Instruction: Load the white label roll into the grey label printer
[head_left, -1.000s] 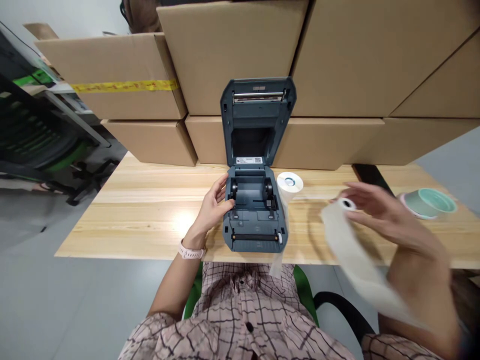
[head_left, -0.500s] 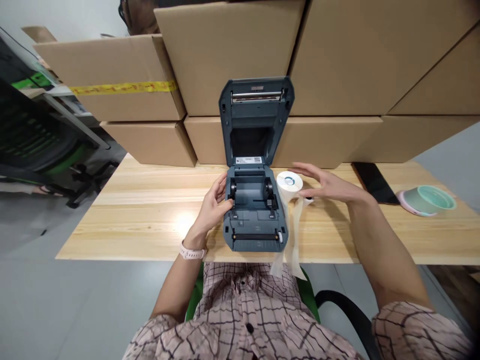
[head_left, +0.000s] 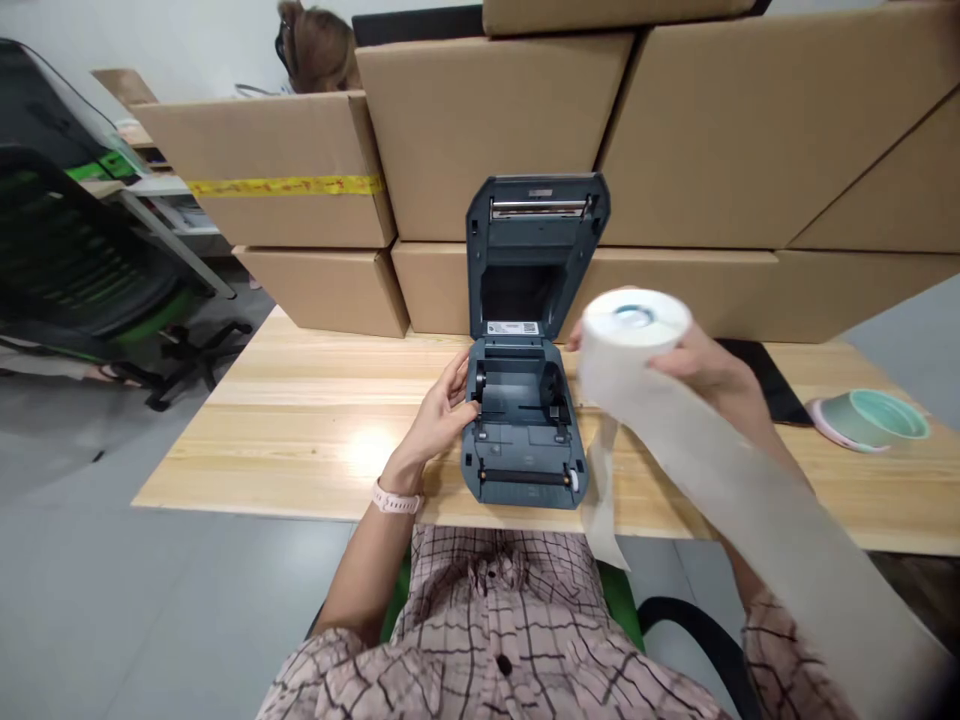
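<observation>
A dark grey label printer (head_left: 525,435) stands on the wooden table with its lid (head_left: 536,250) raised. Inside it are roll holders and a black roller near the front. My left hand (head_left: 442,415) rests against the printer's left side, thumb over the edge and fingers apart. Raised above the table to the right of the printer, a white label roll (head_left: 634,325) is in my right hand (head_left: 720,380). A long strip runs from the roll toward the lower right, blurred. Another pale strip (head_left: 602,500) hangs over the table's front edge beside the printer.
Cardboard boxes (head_left: 495,120) are stacked along the back of the table (head_left: 300,430). At the right lie a black phone (head_left: 772,385) and a green cup (head_left: 874,418). Behind the boxes a person's head (head_left: 322,50) shows. An office chair (head_left: 75,260) stands left.
My right hand has taken hold of the label roll and lifted it off the table, its strip now swinging out to the right. The view has shifted slightly; my left hand stays on the printer.
</observation>
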